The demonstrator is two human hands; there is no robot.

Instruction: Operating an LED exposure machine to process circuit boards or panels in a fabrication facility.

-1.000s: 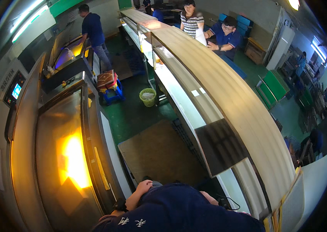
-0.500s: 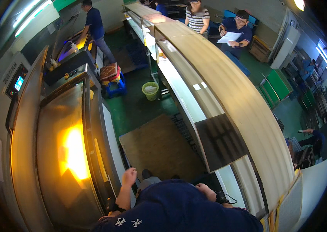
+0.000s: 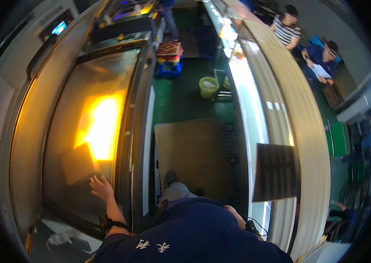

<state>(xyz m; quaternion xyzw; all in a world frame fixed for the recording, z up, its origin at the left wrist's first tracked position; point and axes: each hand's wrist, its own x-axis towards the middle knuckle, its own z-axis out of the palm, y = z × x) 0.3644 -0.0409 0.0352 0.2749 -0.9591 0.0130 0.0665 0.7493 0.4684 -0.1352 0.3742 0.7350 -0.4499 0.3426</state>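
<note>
My left hand (image 3: pixel 101 187) reaches over the bed of a framed exposure-type machine (image 3: pixel 64 116), fingers spread and holding nothing. Just beyond the fingertips, a flat squarish panel (image 3: pixel 78 165) appears on the bed, dim against a strong yellow glow (image 3: pixel 104 129). Whether the fingers touch the bed or the panel, I cannot tell. Close to my waist on the right is my right hand (image 3: pixel 233 213), mostly hidden by my dark shirt, so its fingers do not show. A black band circles my left wrist, and a dark device with a cable sits at the right one.
The raised lid (image 3: pixel 29 144) stands along the machine's left side. To my right runs a long lit bench (image 3: pixel 310 131) with a dark ribbed panel (image 3: pixel 274 173) on it. Ahead are a brown floor board (image 3: pixel 194 153), a green basket (image 3: pixel 208 87) and a blue stool (image 3: pixel 170 68). Other people stand beyond.
My view has turned left and my body has shifted toward the machine. My left hand has moved from beside the machine's edge out over its bed, and its fingers have spread.
</note>
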